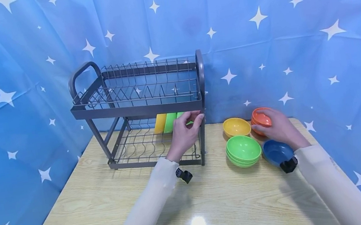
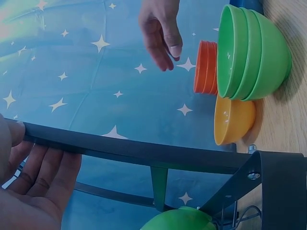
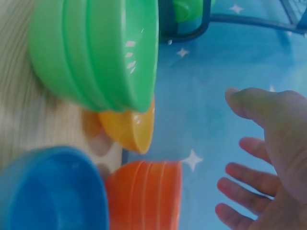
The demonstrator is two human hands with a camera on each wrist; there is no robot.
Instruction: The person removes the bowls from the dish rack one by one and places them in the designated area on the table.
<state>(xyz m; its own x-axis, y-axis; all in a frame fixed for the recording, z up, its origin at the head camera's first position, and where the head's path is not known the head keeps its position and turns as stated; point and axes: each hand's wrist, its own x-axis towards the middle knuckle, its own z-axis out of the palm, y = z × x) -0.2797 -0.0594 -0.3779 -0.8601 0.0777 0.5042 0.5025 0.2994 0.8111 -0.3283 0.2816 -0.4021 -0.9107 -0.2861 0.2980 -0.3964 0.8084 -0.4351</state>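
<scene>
My left hand (image 1: 185, 133) is at the right front post of a dark two-tier dish rack (image 1: 138, 111). Its thumb lies over the post and its fingers reach behind, gripping it in the left wrist view. On the lower tier, a yellow bowl (image 1: 160, 123) and green bowls (image 1: 169, 122) stand on edge close by that hand. My right hand (image 1: 279, 127), fingers spread in the right wrist view, hovers beside a stack of orange bowls (image 3: 148, 196) and holds nothing.
A stack of green bowls (image 1: 243, 149) stands on the wooden table (image 1: 112, 216) right of the rack. Behind it sits a yellow bowl (image 1: 236, 126). A blue bowl (image 1: 274, 151) lies under my right wrist. A starry blue curtain (image 1: 226, 43) hangs behind.
</scene>
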